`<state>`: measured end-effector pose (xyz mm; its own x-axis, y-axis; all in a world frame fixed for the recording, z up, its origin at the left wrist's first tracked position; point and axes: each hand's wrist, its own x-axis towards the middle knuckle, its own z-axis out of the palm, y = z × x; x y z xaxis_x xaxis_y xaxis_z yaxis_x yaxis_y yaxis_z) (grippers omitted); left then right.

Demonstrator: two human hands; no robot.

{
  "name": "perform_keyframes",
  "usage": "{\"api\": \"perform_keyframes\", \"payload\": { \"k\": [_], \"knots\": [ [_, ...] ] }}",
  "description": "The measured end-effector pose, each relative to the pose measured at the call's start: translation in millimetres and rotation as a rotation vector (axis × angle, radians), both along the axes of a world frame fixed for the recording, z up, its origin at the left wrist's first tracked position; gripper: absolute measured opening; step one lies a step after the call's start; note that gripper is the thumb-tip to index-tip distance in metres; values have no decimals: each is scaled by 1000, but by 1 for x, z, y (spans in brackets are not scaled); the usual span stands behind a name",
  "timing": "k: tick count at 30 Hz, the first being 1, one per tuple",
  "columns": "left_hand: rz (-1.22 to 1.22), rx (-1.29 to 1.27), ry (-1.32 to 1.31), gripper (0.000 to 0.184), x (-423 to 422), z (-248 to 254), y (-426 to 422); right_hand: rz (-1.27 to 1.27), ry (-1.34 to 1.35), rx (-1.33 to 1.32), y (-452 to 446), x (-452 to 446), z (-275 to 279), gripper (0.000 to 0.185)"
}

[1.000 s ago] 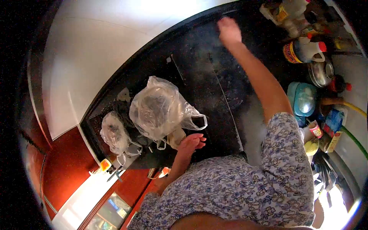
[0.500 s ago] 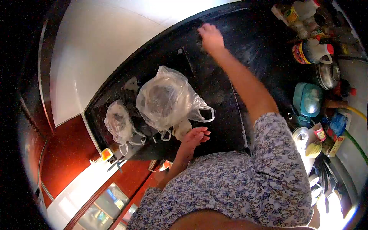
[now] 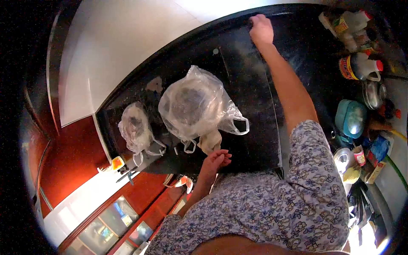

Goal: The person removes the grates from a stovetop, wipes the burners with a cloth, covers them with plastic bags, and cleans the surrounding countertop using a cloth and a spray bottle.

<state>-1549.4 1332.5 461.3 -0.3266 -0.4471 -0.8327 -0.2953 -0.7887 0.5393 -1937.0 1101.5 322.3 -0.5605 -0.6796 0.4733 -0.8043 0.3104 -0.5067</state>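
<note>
the person's two hands are well apart over a black, smooth-topped counter (image 3: 248, 91) with a curved far edge. the right hand (image 3: 262, 32) is at the end of an outstretched arm, near that far edge, its fingers bent downward toward the dark surface; whether they are closed on something beneath them i cannot tell. the left hand (image 3: 216, 161) is low and close to the body, loosely open with its fingers slightly bent, just beside a beige, rounded, soft-looking lump (image 3: 210, 141); whether the two touch is unclear.

the lump lies on the counter, against the lower side of a large, clear plastic bag (image 3: 191, 104) with loop handles, which wraps a broad, round thing. to the left of it, a smaller, clear plastic bag (image 3: 136, 127) lies near the counter's left end, its handles spread toward the body.

along the right side stand a dark-filled plastic jug with a red cap and a yellow label (image 3: 360, 67), a shiny, round metal vessel (image 3: 374, 94) and a teal, rounded box (image 3: 351, 118). the person wears a white, short-sleeved top with a purplish floral print (image 3: 255, 208). a glossy, white panel (image 3: 127, 46) borders the counter's far side.
</note>
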Motion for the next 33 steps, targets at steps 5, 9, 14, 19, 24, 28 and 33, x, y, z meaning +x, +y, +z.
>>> {"api": "perform_keyframes", "payload": {
  "k": [5, 9, 14, 19, 24, 28, 33],
  "knots": [
    [-69, 41, 31, 35, 2, 6, 2, 548, -45, 335, 49, 10, 39, 32],
    [-80, 10, 24, 35, 8, -2, 3, 523, -47, 27, 20, -11, 28, 31],
    [-42, 36, 45, 28, 3, 5, 6, 600, -78, 153, 20, 42, 12, 32],
    [-68, 25, 15, 31, 10, 8, 6, 694, -20, 239, 11, 47, 32, 36],
    [-46, 9, 2, 31, 12, -6, 6, 582, 157, 180, -28, 88, 10, 26],
    [-45, 18, 56, 30, 7, -1, 4, 573, 146, 352, 31, 93, 28, 32],
    [-25, -9, 31, 29, 10, 5, 0, 649, 41, 381, 47, 63, 42, 33]
  ]
}}
